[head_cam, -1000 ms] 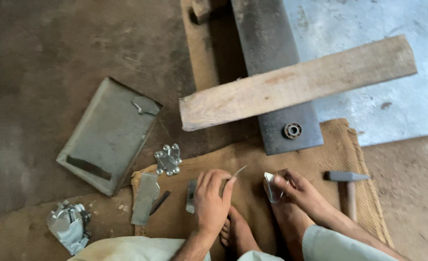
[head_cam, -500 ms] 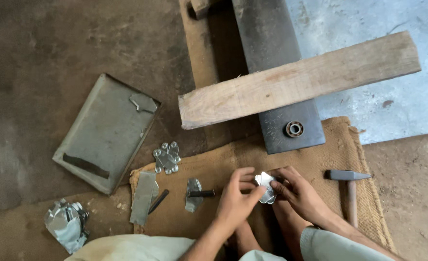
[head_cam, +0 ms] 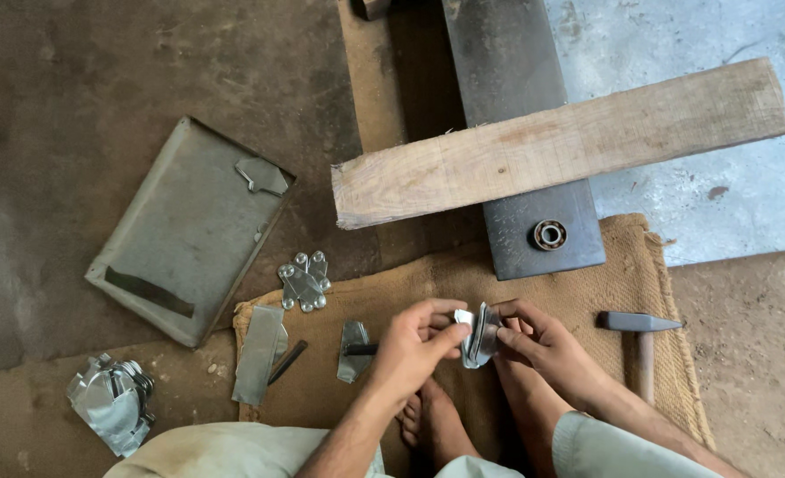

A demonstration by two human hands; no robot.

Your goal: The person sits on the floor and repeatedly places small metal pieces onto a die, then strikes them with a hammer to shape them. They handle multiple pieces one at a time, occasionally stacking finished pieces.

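Change: a second ago my left hand (head_cam: 414,341) sat apart with a thin sliver in its fingers; it has since come across to meet my right hand (head_cam: 543,341), and both now close on one small sheet-metal piece (head_cam: 479,336); the view has also drifted a little.
Wooden plank (head_cam: 556,142): lies slantwise across the dark steel bar (head_cam: 521,115); a ring-shaped bearing (head_cam: 549,235) sits on the bar's near end.
Metal tray (head_cam: 171,239): on the bare floor to my left, tilted; a bent scrap rests near its top corner.
Burlap mat (head_cam: 605,292): under my hands and bare feet.
Hammer (head_cam: 640,341): on the mat just right of my right hand; untouched.
Flat strip (head_cam: 258,354): at the mat's left edge, a dark rod beside it.
Cut blanks: a pile (head_cam: 109,403) at far left on the floor; a flower-like cluster (head_cam: 304,281) between tray and mat.
Small piece, grip: pinched between thumb and fingertips of both hands, above the mat between my feet; fingers closed on it, not spread.
Risk, as I judge it: the cut edges look sharp and the fingertips press right on them; a slip could nick skin; a dropped piece would land on my bare toes directly below.
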